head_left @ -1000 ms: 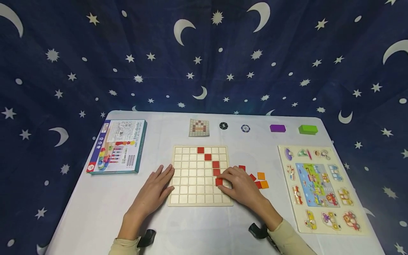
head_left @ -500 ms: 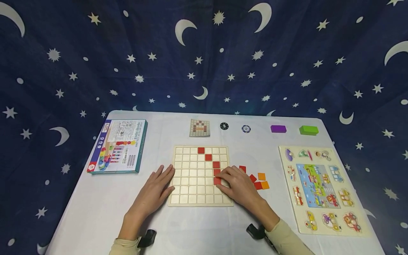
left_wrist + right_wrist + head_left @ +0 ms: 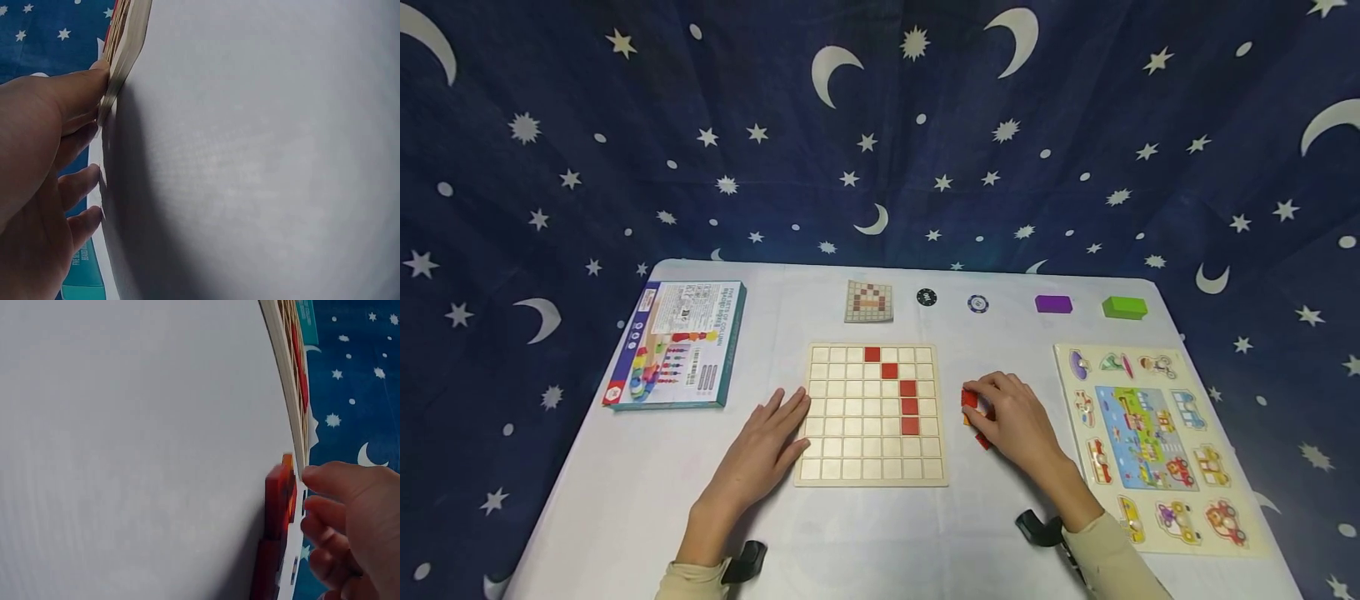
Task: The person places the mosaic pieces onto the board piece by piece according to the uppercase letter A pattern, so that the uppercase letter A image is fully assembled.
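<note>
a dark blue patterned backdrop (image 3: 880, 100) hangs behind the white table (image 3: 865, 542). we note five red tiles (image 3: 909, 407) seated in the pale grid board (image 3: 871, 482). the left hand (image 3: 763, 457) touches the board's left edge, fingers extended, gripping nothing. the right hand (image 3: 1018, 425) is at a loose red tile (image 3: 970, 398) right of the board, fingers bent; we cannot tell whether they pinch it. we judge the tile light, stiff and thin, hardly fragile, perhaps slippery on its faces; we would take it by two opposite edges, keeping clear of the neighbouring tiles (image 3: 982, 442) half hidden under the hand.
</note>
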A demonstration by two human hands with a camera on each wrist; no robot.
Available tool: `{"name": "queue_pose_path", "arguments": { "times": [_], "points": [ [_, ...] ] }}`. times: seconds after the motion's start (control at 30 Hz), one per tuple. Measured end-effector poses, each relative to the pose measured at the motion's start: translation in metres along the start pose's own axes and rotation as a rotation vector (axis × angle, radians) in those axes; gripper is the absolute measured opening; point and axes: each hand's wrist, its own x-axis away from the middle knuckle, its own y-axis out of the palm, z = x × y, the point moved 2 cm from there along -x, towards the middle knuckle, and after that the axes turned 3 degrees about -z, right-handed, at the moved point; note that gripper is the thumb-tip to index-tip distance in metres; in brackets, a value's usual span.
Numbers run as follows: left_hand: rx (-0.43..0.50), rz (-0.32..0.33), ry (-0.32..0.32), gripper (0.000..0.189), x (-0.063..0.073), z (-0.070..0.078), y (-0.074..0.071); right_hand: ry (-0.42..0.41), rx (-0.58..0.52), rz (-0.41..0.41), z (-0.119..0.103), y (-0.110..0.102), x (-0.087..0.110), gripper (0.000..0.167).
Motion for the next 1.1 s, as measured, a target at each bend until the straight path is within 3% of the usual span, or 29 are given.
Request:
{"name": "queue_pose_path", "arguments": {
  "times": [0.27, 1.1],
  "points": [
    [0.007, 0.001, 0.001, 0.065, 0.001, -0.001, 0.000, 0.039, 0.016, -0.072, 0.005, 0.001, -0.005, 0.026],
    [0.008, -0.001, 0.002, 0.065, 0.000, 0.000, -0.001, 0.068, 0.100, -0.043, 0.000, 0.001, -0.020, 0.030]
  ]
}}
